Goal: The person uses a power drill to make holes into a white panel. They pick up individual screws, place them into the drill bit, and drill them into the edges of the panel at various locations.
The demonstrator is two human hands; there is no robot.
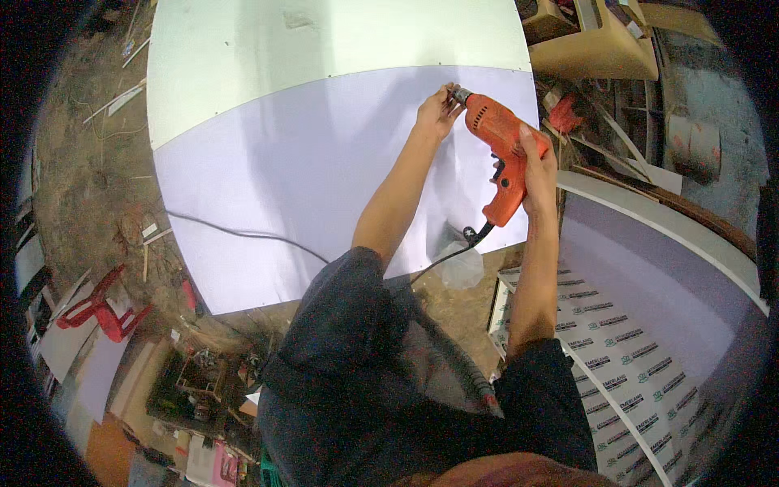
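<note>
An orange corded electric drill (497, 130) is held up over a large pale panel (324, 162), its chuck end pointing to the upper left. My right hand (539, 166) is closed round the rear of the drill's body, near the top of the handle. At the other end, the fingers of my left hand (439, 112) pinch together at the metal chuck (461, 95). Whether a bit sits between those fingertips is hidden. A dark cord (454, 253) with a chuck key or small black piece (470, 234) fastened to it runs from the handle's base.
A white panel (617, 365) with a printed film and a raised edge stands at the right. Wood scraps and a red plastic-looking object (105, 308) lie on the floor at the left. A clear plastic bag (462, 266) hangs or lies near the panel's front edge.
</note>
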